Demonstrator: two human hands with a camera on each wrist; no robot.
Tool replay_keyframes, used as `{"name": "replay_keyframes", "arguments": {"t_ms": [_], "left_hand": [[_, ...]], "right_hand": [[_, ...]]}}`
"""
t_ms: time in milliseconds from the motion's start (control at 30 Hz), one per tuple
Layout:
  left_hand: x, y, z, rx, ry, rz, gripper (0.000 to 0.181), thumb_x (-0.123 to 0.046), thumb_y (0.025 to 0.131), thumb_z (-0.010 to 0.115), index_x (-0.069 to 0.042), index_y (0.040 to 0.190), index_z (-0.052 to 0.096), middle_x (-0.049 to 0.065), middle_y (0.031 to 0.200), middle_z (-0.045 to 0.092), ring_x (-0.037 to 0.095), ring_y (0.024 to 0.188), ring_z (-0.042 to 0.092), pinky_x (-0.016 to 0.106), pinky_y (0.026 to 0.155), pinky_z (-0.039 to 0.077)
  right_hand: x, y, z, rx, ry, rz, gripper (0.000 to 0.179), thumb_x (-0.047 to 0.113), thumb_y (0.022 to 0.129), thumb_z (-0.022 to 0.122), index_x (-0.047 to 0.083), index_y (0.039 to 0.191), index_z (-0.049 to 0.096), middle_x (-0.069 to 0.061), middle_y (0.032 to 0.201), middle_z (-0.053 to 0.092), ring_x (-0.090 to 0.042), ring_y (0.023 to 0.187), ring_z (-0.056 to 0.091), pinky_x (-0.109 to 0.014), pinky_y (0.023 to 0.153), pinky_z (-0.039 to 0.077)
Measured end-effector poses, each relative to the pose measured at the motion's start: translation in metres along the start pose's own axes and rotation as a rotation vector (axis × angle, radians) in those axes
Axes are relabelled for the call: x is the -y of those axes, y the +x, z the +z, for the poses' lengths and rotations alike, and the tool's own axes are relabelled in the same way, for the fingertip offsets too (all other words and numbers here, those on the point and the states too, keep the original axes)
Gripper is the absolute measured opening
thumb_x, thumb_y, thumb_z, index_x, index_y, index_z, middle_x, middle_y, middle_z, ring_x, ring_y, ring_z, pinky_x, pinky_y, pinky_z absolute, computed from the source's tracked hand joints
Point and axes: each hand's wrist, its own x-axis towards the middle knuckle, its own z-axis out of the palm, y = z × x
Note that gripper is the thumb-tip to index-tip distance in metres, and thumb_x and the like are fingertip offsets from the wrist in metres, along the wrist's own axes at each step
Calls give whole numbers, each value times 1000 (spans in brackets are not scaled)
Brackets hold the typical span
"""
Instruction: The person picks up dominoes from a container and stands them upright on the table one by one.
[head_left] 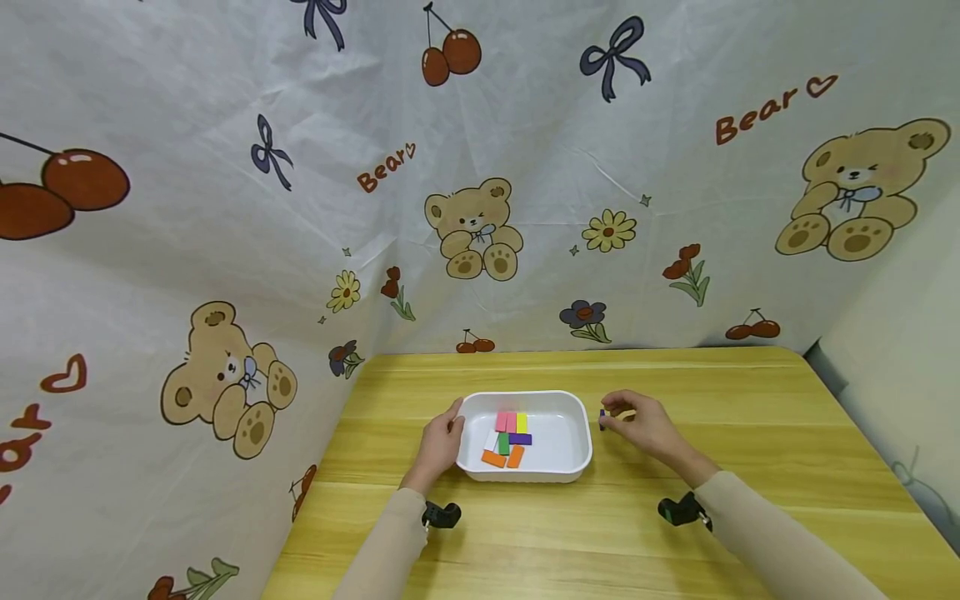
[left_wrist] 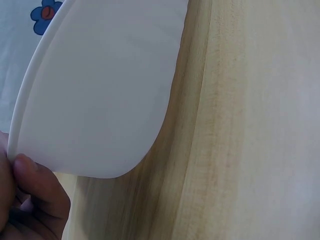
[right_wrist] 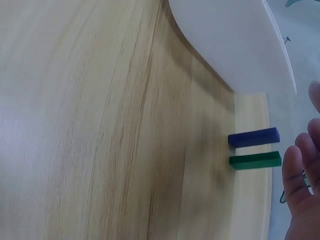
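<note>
My left hand [head_left: 441, 440] grips the left end of a white plastic tray [head_left: 577, 462]. In the left wrist view its thumb [left_wrist: 37, 180] bends at the tray's rim. Beyond the tray's right end, my right hand [head_left: 637, 423] hovers with fingers spread beside a purple block [right_wrist: 254, 137] and a green block [right_wrist: 256, 160]. Those two blocks stand upright on the table, side by side with a narrow gap, just past the fingertips in the right wrist view. From the head, the purple block [head_left: 602, 419] shows as a thin strip, and the green one is hidden by the hand.
Inside the tray lie several flat blocks: pink [head_left: 502, 422], yellow [head_left: 522, 423], purple [head_left: 520, 439], green [head_left: 504, 443], white [head_left: 491, 440] and orange [head_left: 515, 457]. The wooden table [head_left: 525, 542] reaches back to a cloth [head_left: 540, 308] printed with bears and flowers.
</note>
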Motion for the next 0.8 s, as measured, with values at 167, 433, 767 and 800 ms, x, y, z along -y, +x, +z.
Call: {"name": "replay_keyframes", "arguments": {"t_ms": [167, 433, 767, 800], "left_hand": [[0, 0, 0, -1, 4, -7, 46, -18, 109, 52, -9, 154, 49, 19, 142, 63, 23, 105, 61, 38, 87, 56], [-4, 0, -1, -8, 14, -22, 46, -18, 109, 52, -11, 154, 49, 19, 145, 61, 24, 109, 61, 40, 92, 56], [-3, 0, 0, -6, 5, -15, 45, -18, 109, 52, -10, 154, 50, 19, 146, 60, 24, 111, 61, 41, 93, 56], [-3, 0, 0, -5, 5, -16, 45, -18, 109, 52, -10, 154, 50, 19, 147, 60, 24, 111, 61, 41, 93, 56]], "right_hand": [[8, 1, 5, 6, 28, -19, 31, 13, 93, 78, -1, 119, 68, -18, 112, 72, -23, 98, 66, -31, 82, 60], [22, 3, 10, 20, 27, -30, 31, 15, 91, 80, 1, 117, 71, -13, 107, 74, -23, 96, 67, -25, 79, 58], [38, 6, 18, 94, 34, -42, 29, 16, 91, 80, 4, 116, 72, -15, 111, 73, -21, 98, 65, -24, 81, 55], [40, 6, 20, 101, 36, -39, 28, 17, 91, 80, 5, 115, 72, -15, 111, 73, -21, 99, 65, -25, 81, 56]]}}
